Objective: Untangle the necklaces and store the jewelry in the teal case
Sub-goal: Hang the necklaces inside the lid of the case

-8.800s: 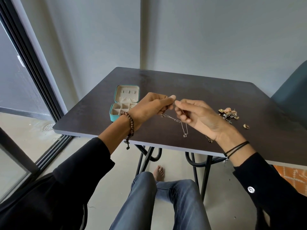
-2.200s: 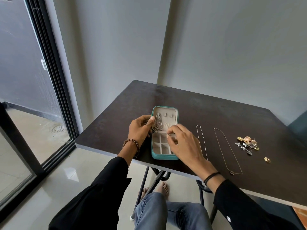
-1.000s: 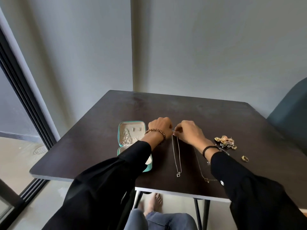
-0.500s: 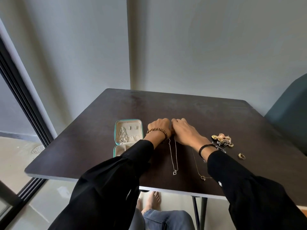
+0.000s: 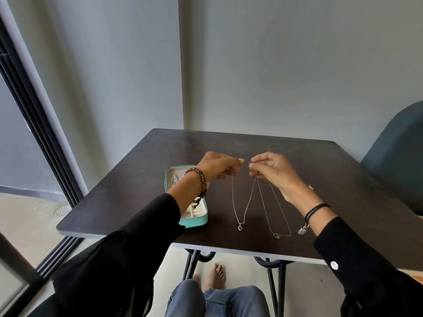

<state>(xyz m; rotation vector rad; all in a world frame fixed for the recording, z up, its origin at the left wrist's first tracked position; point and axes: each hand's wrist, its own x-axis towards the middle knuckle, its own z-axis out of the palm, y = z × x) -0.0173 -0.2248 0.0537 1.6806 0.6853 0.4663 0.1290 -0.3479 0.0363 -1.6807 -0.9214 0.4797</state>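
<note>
A seated person's left hand (image 5: 217, 167) and right hand (image 5: 274, 173) meet just above the middle of the frame. Each pinches one end of a silver necklace (image 5: 234, 197) between thumb and forefinger, the fingers (image 5: 239, 160) closed on the chain near what looks like its clasp. The chain hangs in a narrow V, and its heart pendant (image 5: 239, 228) touches the desk (image 5: 332, 170) at lower centre. Just to its right a gold necklace (image 5: 265, 209) lies stretched on the wood, its top end hidden under the right hand; whether that hand grips it too cannot be told. The open teal case (image 5: 194, 221) sits at centre left, partly behind the left forearm, with one chain (image 5: 174, 180) lying in its lid.

Both necklaces look feather-light, limp and quick to knot or slip, and links this fine would probably snap under a hard tug. The safest hold appears to be at the ends by the clasp, or at the pendant, with the length kept straight on the way to the case.

The desk is dark, matte and smooth, on black metal legs, set against a plain grey wall (image 5: 286, 65). A sliding glass door (image 5: 34, 133) fills the left edge, with a floor drain (image 5: 61, 211) beyond it. A teal chair (image 5: 393, 161) shows at far right.
</note>
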